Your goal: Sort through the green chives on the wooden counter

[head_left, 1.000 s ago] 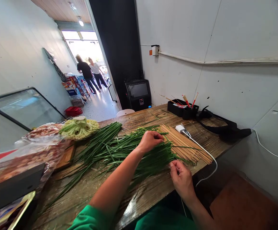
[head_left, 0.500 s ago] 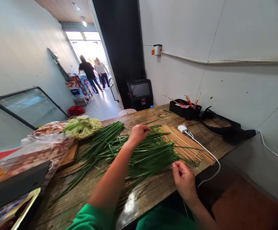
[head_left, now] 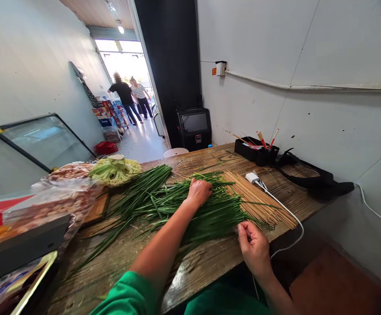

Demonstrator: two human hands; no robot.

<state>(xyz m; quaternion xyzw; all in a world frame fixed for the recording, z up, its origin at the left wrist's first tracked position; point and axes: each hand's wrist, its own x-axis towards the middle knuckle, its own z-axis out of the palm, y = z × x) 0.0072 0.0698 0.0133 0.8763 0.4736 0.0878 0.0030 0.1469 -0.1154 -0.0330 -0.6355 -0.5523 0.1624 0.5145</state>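
A spread of green garlic chives [head_left: 214, 218] lies across the wooden table in front of me. My left hand [head_left: 199, 192] is down on the chives, its fingers curled and closed among the leaves; the fingertips are partly hidden. At the table's front edge my right hand [head_left: 254, 247] is closed in a pinch near the cut ends. From under it a thin bamboo skewer [head_left: 255, 286] sticks out downward. Many loose bamboo skewers [head_left: 259, 201] lie side by side just beyond the right hand. Another bundle of chives [head_left: 144, 186] stretches to the left.
A cauliflower [head_left: 115, 171], bags of meat pieces [head_left: 59, 203] and a wooden board [head_left: 96, 208] are at the left. A white charger [head_left: 252, 177] with its cable, a black holder [head_left: 257, 152] and a black strap [head_left: 318, 179] lie right. Two people stand near the far doorway.
My left hand has moved down and slightly right, from above the chives onto them. My right hand stays at the table edge. The camera view has shifted slightly.
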